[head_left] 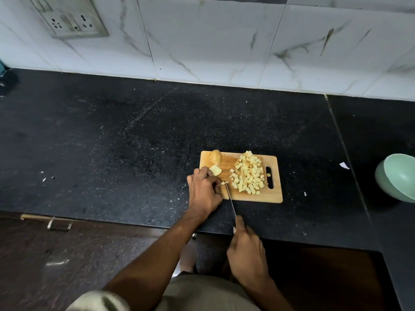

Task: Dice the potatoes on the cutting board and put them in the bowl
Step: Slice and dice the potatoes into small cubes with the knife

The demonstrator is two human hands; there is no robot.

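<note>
**Dicing the last pieces: keep the fingertips behind the blade**

The left hand [205, 189] rests on the near left corner of the cutting board [269, 197], its fingers curled down and pinching a small strip of potato [224, 183] against the wood. The right hand [246, 248] is closed round the handle of the knife [230, 198], forefinger stretched along the top; the thin blade runs forward from that finger and its tip meets the strip just to the right of the left fingertips.

Judging from this, the step in hand is cross-cutting that strip into cubes. To do it well, the left fingertips should stay tucked under, so that the knuckles, not the nails, face the blade, and creep back a little with each cut. The piece is small, so the margin beside the fingers is slight; short, straight downward strokes seem safer than long draws.

Just beyond the left knuckles lies a cut chunk [215, 170], and beyond that an unpeeled half potato [215, 157] at the far edge of the board; both are not yet diced. Well to the right of the knife tip sits the pile of diced potato [248, 173], reaching toward the board's handle slot.

The green bowl [397, 176] stands far off to the right of both hands, at the edge of view; whether it holds anything cannot be told. The transfer looks wholly undone.
</note>
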